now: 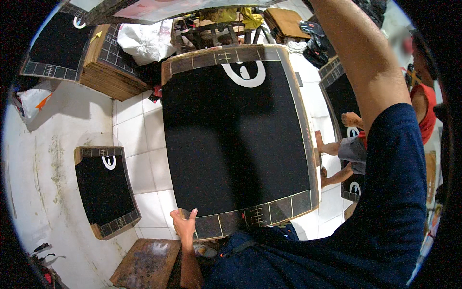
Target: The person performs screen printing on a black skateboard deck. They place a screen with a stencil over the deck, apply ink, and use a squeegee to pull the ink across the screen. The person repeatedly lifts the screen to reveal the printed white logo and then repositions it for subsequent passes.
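In front of me lies a large board [281, 210] with a dark border marked with white lines. A black cloth panel [207, 144] is spread flat on it, with a white ring-shaped print [260, 77] near its far edge. My left hand [184, 225] grips the board's near left corner, its thumb on the top and fingers at the side edge. My right arm [365, 62] reaches up and forward past the upper edge of the picture, so the right hand is out of sight. A frame [183, 10] with a pale, pink-tinged surface is raised above the board's far side.
Similar printed boards stand at the left wall [108, 192] and far left [55, 45], beside a board stack [108, 62]. A white bag [147, 41] rests behind. At right, a person in red [423, 111] sits by more boards. A stained wooden stool [147, 262] stands near left.
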A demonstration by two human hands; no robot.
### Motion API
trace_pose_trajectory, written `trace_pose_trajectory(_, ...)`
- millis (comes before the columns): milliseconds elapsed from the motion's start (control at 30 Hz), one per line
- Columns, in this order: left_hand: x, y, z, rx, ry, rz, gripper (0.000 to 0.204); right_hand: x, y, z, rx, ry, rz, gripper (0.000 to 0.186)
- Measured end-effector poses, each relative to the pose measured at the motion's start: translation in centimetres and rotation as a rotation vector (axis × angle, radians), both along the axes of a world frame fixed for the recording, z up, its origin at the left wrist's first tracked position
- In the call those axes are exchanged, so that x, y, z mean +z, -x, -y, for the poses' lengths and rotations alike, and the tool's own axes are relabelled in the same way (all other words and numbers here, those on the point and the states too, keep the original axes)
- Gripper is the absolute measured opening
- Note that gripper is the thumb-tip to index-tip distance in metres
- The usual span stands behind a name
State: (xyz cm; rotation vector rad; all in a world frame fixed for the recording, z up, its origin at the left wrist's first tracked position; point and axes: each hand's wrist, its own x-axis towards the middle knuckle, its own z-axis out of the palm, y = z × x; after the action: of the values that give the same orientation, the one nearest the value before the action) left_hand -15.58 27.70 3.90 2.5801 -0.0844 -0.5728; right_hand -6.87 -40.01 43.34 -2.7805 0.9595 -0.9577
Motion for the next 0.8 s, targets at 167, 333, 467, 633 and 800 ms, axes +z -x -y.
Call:
trace_pose_trajectory(167,-3.3,-0.3,-1.4,-0.080,0.065,0.078,0.077,-0.4,0.3,0.0,-0.012,0.094,0.025,0.091)
trace_pose_trajectory(333,-2.4,-3.4,1.2,-0.075,-0.056,0.135,0.086,-1.5,1.6,-1.4,-0.045,0.000,-0.019,0.085)
trace_pose_trajectory(467,4.9,-13.1,12.6,-0.189,0.322,0.282,0.080,-5.2,3.3,-3.3,-0.025,-0.037,-0.072,0.075)
trace_pose_trajectory(633,14.2,-21.6,28.7,0.148,1.613,-0.400,0.090,-17.6,7.4,-7.3,0.117,0.398,0.253,0.055)
trace_pose_trajectory(800,8.4,-19.7,31.8,0.791,1.252,-0.666,0.084,-30.6,12.4,-13.2,0.175,-0.008,-0.093,0.044)
